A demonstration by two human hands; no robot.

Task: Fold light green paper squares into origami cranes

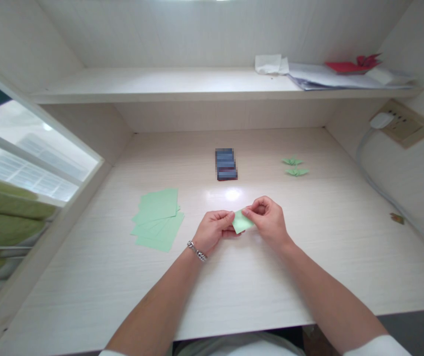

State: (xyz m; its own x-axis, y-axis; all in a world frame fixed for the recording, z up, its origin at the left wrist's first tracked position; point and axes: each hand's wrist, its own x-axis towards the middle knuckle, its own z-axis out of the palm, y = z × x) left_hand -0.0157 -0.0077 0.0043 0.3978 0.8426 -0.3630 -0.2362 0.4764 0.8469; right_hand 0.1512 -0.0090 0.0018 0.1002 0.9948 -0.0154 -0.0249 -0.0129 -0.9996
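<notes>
Your left hand (215, 228) and right hand (268, 221) both pinch the folded green paper (242, 221), each grip closed on it, just above the tabletop (271, 277). Left of it lies the paper stack (158, 217); 2 finished cranes (293, 166) sit beyond-right. You're mid-crease; next calls for aligned edges.

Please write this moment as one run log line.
left hand: pinches green paper piece | right hand: pinches same | green sheets: left on desk
</notes>
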